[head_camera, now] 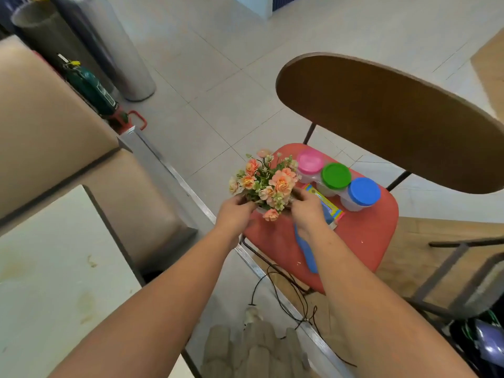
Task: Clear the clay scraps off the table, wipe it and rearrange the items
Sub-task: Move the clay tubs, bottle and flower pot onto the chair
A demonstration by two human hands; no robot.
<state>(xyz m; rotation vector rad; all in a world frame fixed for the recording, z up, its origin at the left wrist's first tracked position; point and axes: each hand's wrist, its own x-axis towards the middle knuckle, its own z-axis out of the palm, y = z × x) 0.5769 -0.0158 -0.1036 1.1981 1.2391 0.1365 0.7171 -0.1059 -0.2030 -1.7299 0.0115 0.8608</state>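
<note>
A: What could go wrong from here?
B: The flower pot [260,210] is at the left edge of the red chair seat [362,236]. It looks top-heavy, so a loose grip might tip it off, or a swing right could knock the tubs [336,175].
A: And the hands?
B: The left hand [234,211] and right hand [306,208] clasp it from either side, fingers curled under the blooms and arms stretched forward. Lifted or resting? I can't tell.
</note>
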